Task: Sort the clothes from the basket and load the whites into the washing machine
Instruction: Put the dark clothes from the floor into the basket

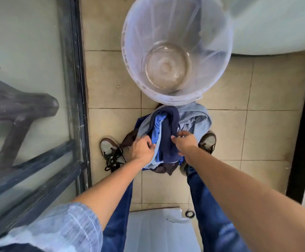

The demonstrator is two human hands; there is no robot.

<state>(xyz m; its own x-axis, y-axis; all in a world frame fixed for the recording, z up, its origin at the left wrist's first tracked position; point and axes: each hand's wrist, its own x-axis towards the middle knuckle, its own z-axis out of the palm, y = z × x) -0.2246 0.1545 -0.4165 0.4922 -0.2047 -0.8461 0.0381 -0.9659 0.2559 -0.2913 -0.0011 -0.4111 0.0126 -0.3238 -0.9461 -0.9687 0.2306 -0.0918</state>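
Observation:
A translucent white plastic basket (219,57) stands on the tiled floor in front of me, with nothing inside it. Just below it I hold a bundle of clothes (168,135): a navy piece, a bright blue one, light blue-grey ones and a dark brown one at the bottom. My left hand (142,149) grips the light blue cloth at the bundle's left edge. My right hand (184,140) grips the navy cloth on the right side. No white garment shows in the bundle.
A dark-framed glass door (71,88) runs along the left. A pale rounded appliance body (275,24) fills the top right. A white box or lid (157,231) lies between my legs, with a small black ring (189,214) on the floor beside it.

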